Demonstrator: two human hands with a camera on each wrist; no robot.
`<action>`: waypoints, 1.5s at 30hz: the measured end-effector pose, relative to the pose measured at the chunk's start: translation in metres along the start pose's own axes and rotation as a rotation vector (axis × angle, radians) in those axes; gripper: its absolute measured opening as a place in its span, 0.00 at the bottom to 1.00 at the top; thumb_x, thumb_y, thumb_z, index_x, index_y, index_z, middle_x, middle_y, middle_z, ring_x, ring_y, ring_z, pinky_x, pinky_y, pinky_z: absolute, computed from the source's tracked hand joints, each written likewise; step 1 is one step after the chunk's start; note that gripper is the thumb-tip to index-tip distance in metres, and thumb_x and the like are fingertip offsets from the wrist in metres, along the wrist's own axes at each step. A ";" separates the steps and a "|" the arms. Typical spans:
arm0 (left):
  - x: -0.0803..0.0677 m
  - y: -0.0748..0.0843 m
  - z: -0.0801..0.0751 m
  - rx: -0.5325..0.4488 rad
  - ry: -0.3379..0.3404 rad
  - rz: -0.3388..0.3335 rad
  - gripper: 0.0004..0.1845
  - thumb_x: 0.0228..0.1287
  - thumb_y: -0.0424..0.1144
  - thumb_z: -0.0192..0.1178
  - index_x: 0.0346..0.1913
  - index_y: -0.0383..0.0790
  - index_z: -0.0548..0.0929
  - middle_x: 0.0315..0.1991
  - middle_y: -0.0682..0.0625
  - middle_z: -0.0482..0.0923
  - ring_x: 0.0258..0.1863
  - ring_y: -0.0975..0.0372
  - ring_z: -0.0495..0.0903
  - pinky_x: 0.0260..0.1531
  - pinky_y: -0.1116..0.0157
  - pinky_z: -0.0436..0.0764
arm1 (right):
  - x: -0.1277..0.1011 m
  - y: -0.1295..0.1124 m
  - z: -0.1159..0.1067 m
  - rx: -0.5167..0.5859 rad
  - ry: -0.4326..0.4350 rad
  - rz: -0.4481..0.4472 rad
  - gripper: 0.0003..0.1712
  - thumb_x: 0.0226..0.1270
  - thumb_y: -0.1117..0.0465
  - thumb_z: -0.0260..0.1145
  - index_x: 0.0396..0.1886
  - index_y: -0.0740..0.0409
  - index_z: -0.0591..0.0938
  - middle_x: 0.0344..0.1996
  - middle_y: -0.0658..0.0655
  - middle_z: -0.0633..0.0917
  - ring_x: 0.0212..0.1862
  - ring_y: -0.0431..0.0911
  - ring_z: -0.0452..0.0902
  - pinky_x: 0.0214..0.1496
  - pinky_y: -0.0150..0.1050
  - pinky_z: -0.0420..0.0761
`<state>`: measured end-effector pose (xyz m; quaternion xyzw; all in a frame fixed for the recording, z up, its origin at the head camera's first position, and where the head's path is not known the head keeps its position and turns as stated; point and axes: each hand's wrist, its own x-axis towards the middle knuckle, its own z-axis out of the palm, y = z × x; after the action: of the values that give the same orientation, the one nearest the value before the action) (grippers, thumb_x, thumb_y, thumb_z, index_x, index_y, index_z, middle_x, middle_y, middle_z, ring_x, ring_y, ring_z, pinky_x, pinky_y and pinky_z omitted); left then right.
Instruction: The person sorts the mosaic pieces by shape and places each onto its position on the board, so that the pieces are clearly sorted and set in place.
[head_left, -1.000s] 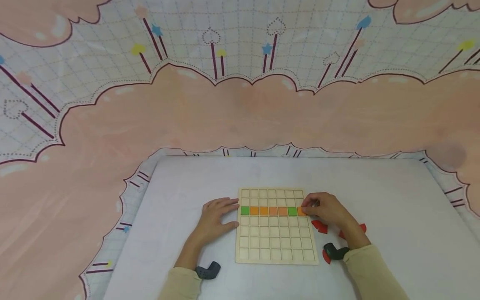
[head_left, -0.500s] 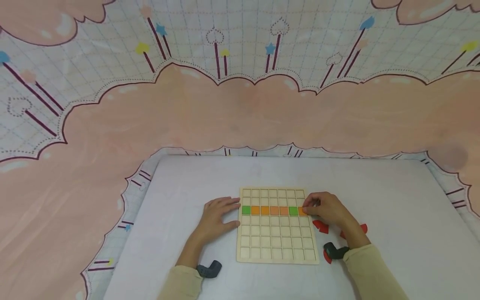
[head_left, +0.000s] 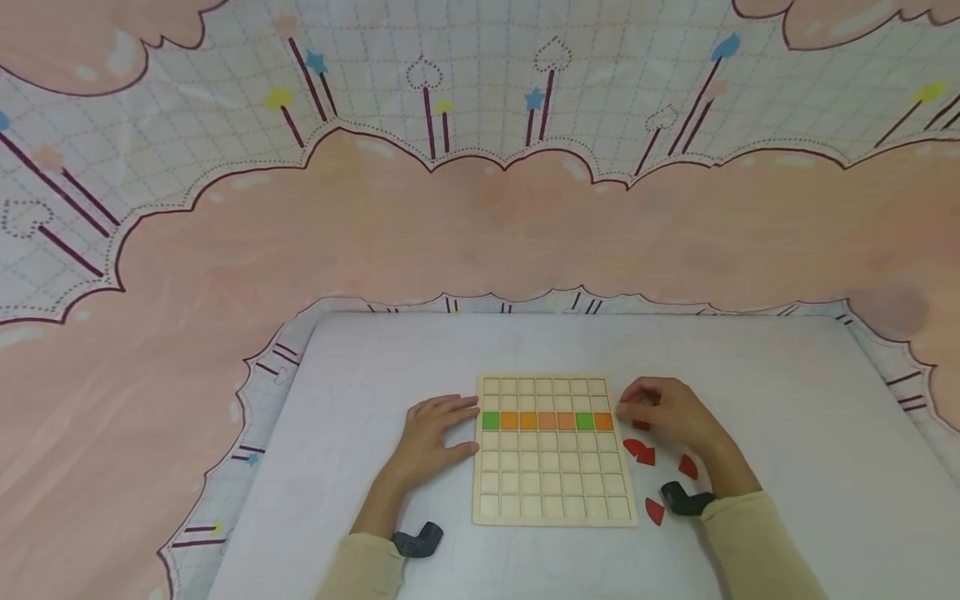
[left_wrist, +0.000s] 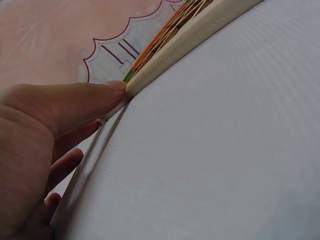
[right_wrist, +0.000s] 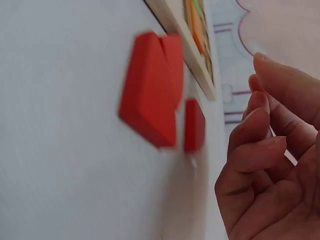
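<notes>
Left hand [head_left: 429,435] (fingers flat) presses the board's [head_left: 553,492] edge.

One wooden grid board [head_left: 553,483], five orange tiles [head_left: 547,422], two green tiles [head_left: 491,421] (same row), five red pieces [head_left: 640,451].

So the grid board [head_left: 553,450] sits mid-table [head_left: 787,433] with one row of tiles [head_left: 547,422] in it, left hand [head_left: 432,433] touching its left edge, right hand [head_left: 670,414] just off its right edge, loose pieces [head_left: 640,451] scattered nearer the person beside that hand.
</notes>
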<state>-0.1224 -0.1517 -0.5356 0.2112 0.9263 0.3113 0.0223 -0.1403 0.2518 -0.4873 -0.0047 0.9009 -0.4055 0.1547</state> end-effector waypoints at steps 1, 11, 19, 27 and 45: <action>-0.001 0.000 0.000 0.002 -0.003 -0.005 0.30 0.60 0.51 0.72 0.65 0.49 0.82 0.71 0.59 0.74 0.74 0.55 0.67 0.73 0.44 0.55 | -0.001 0.001 -0.002 -0.012 0.008 0.002 0.11 0.65 0.51 0.73 0.41 0.51 0.87 0.31 0.53 0.82 0.40 0.49 0.75 0.40 0.38 0.78; -0.001 0.001 0.000 0.161 -0.099 0.043 0.49 0.46 0.69 0.73 0.73 0.56 0.74 0.77 0.57 0.65 0.77 0.55 0.61 0.74 0.40 0.55 | -0.010 0.015 -0.009 -0.097 -0.030 0.060 0.17 0.60 0.52 0.77 0.45 0.53 0.86 0.35 0.54 0.81 0.42 0.49 0.73 0.39 0.39 0.76; -0.002 0.002 0.002 0.206 -0.133 0.000 0.53 0.44 0.74 0.71 0.75 0.58 0.70 0.80 0.59 0.60 0.79 0.56 0.57 0.75 0.41 0.53 | -0.008 0.019 -0.006 -0.127 -0.026 0.057 0.16 0.57 0.58 0.78 0.45 0.52 0.87 0.34 0.54 0.80 0.41 0.50 0.72 0.36 0.39 0.77; -0.001 0.004 0.003 0.207 -0.134 -0.005 0.52 0.48 0.76 0.66 0.77 0.58 0.68 0.80 0.61 0.58 0.79 0.56 0.57 0.74 0.41 0.53 | -0.008 0.019 -0.004 -0.151 0.014 0.015 0.15 0.59 0.59 0.77 0.46 0.51 0.85 0.41 0.53 0.85 0.45 0.50 0.74 0.40 0.38 0.78; -0.001 0.000 0.002 0.116 -0.064 0.023 0.35 0.66 0.60 0.64 0.73 0.53 0.74 0.77 0.61 0.65 0.77 0.56 0.61 0.73 0.42 0.54 | -0.005 0.004 0.008 -0.020 0.040 -0.015 0.17 0.64 0.57 0.73 0.52 0.48 0.82 0.39 0.55 0.86 0.41 0.49 0.79 0.40 0.38 0.81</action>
<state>-0.1213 -0.1509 -0.5375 0.2328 0.9390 0.2504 0.0362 -0.1330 0.2495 -0.4943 -0.0048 0.9077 -0.3977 0.1337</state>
